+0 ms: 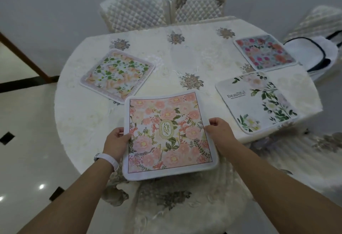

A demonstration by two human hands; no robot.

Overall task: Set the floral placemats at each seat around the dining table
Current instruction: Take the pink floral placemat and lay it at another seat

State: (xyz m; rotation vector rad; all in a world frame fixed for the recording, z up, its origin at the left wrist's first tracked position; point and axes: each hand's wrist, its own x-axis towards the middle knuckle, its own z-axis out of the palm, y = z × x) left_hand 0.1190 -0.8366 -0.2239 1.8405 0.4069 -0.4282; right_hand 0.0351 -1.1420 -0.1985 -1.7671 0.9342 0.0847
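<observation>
A pink floral placemat [169, 133] with a "GARDEN" emblem hangs over the near edge of the dining table [88, 115]. My left hand [116, 141] grips its left edge and my right hand [220, 132] grips its right edge. Three other placemats lie flat on the white tablecloth. A green-and-orange one [118, 74] is at the left. A white one [257, 100] printed "Beautiful" is at the right. A red-and-pink one [264, 52] sits at the far right.
Two quilted chairs [133, 9] [199, 2] stand at the table's far side, a third [322, 21] at the far right. A white bag [312, 52] with dark trim rests beside the right edge. A covered seat [185, 206] is below me. Glossy tiled floor [27, 141] lies to the left.
</observation>
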